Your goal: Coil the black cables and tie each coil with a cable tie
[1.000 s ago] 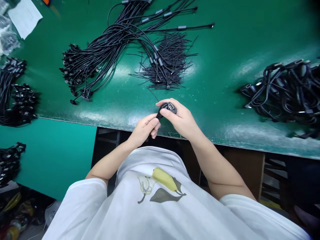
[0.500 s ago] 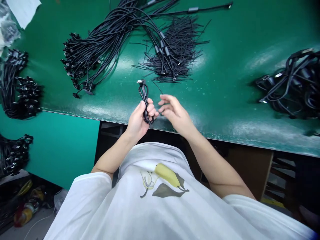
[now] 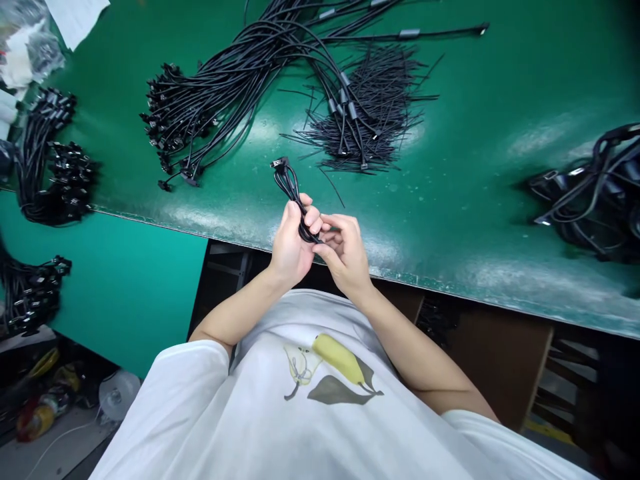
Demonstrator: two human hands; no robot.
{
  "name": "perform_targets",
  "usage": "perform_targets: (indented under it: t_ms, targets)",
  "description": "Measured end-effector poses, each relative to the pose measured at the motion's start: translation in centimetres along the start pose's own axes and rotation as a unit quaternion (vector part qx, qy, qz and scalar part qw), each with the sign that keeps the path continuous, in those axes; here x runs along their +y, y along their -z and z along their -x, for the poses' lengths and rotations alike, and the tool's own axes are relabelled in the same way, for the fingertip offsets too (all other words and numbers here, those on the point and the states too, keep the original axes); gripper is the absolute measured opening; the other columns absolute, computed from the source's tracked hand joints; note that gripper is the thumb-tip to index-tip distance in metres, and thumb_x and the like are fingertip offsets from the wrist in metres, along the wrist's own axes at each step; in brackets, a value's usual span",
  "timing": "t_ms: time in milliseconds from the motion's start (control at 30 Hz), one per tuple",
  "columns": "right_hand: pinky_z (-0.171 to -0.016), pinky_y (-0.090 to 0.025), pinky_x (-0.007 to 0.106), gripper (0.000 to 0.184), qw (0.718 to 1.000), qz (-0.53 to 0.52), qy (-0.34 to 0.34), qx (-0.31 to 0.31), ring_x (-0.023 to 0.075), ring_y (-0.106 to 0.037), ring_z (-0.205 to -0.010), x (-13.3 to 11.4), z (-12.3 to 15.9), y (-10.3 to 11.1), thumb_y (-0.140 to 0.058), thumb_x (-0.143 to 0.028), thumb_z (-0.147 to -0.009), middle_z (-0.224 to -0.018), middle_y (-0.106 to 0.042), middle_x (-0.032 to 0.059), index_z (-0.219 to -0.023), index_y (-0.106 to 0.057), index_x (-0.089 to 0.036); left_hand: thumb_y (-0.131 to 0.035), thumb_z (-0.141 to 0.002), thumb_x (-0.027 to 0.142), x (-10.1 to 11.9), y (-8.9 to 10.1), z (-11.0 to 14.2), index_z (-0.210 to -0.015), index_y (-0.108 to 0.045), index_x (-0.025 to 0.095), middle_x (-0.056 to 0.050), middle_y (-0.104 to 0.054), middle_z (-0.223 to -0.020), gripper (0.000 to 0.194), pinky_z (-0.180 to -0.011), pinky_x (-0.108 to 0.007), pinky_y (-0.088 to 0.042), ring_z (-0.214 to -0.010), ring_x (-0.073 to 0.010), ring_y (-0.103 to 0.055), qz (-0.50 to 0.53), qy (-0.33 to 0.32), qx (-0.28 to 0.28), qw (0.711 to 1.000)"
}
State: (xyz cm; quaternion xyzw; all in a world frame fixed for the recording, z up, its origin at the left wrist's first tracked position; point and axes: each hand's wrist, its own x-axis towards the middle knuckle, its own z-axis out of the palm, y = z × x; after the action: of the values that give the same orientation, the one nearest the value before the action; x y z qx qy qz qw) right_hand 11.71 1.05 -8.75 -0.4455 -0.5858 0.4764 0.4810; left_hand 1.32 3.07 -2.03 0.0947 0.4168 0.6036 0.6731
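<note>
Black coiled cable bundle sits clamped in left hand over the green desk's near edge; right hand pinches its lower loop

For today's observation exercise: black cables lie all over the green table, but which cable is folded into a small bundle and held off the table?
The folded cable gripped in the left hand, with the right hand touching its lower end. All other cables lie on the table.
</note>
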Motion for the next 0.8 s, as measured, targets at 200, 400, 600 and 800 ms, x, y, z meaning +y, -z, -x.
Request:
perform_targets:
  t_ms: [200, 400, 600, 800]
  targets:
    - [-0.085, -0.057, 0.04, 0.04, 0.998, 0.052, 0.012, -0.015, 0.0217, -0.061, -0.098, 0.5, -0.3, 1.1, -0.051, -0.055, -0.096, -0.112, -0.058, 0.009, -0.122, -0.055, -0.024, -0.036, -0.104, 0.028, -1.3, 0.3, 0.6, -0.089, -0.055, 0.021, 0.004, -0.044, -0.071, 0.025, -0.091, -0.024, -0.049, -0.067, -0.0068, -0.052, 0.005, 0.004, -0.029, 1.0]
    - [-0.101, -0.051, 0.049, 0.058, 0.966, 0.242, 0.097, -0.003, 0.0288, -0.057, -0.12, -1.3, -0.6, 3.2, -0.048, -0.053, -0.098, -0.142, -0.048, 0.0178, -0.146, -0.041, -0.022, -0.038, -0.103, 0.021, -1.6, 0.5, -0.5, -0.096, -0.052, 0.022, 0.001, -0.065, -0.104, 0.015, -0.113, -0.033, -0.039, -0.114, -0.0109, -0.063, -0.048, -0.036, -0.093, 0.994]
    - [-0.094, -0.05, 0.041, 0.052, 0.901, 0.425, 0.086, -0.021, 0.0279, -0.06, -0.107, 0.0, -0.8, 3.9, -0.026, -0.039, -0.105, -0.121, -0.063, 0.0208, -0.138, -0.051, -0.008, -0.057, -0.093, 0.04, -2.2, 1.3, -1.1, -0.138, -0.045, 0.026, -0.007, -0.042, -0.158, 0.049, -0.124, -0.041, -0.025, -0.149, -0.0219, -0.036, -0.302, 0.038, -0.228, 0.925]
    - [-0.095, -0.041, 0.041, 0.054, 0.774, 0.594, -0.069, 0.207, 0.0291, -0.055, -0.107, 0.2, -0.9, 19.0, -0.022, -0.034, -0.105, -0.12, -0.06, 0.0227, -0.139, -0.051, -0.005, -0.048, -0.094, 0.046, 4.4, 5.7, -5.4, -0.143, -0.049, 0.022, -0.011, -0.05, -0.153, 0.054, -0.123, -0.05, -0.03, -0.144, -0.0283, -0.044, -0.717, -0.199, -0.17, 0.645]
